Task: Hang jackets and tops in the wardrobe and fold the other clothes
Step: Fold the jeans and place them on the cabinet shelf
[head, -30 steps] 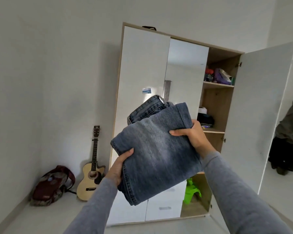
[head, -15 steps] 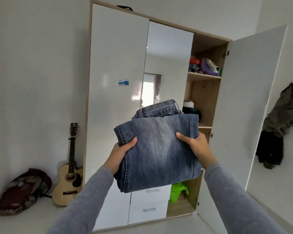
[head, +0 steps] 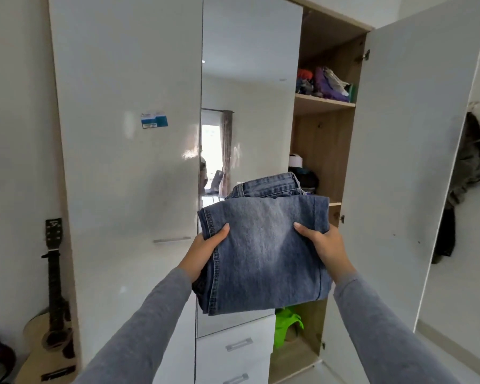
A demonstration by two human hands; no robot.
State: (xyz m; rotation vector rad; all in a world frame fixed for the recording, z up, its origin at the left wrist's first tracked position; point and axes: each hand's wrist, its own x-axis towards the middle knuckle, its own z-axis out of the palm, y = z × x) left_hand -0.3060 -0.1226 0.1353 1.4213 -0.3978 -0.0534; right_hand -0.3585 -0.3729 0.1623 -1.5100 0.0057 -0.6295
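Observation:
A folded pair of blue jeans is held up flat in front of me, level with the wardrobe's middle shelf. My left hand grips its left edge, thumb on top. On the right edge my right hand grips the same way. The white wardrobe fills the view; its right door stands open and shows wooden shelves behind the jeans.
Coloured items lie on the upper shelf, dark things on the middle one. A green object sits in the bottom compartment, drawers beside it. A guitar leans at the left. Dark clothes hang on the right wall.
I have come closer to the wardrobe, which now fills the view. The jeans have levelled out between my hands and sit nearer the open shelf compartment.

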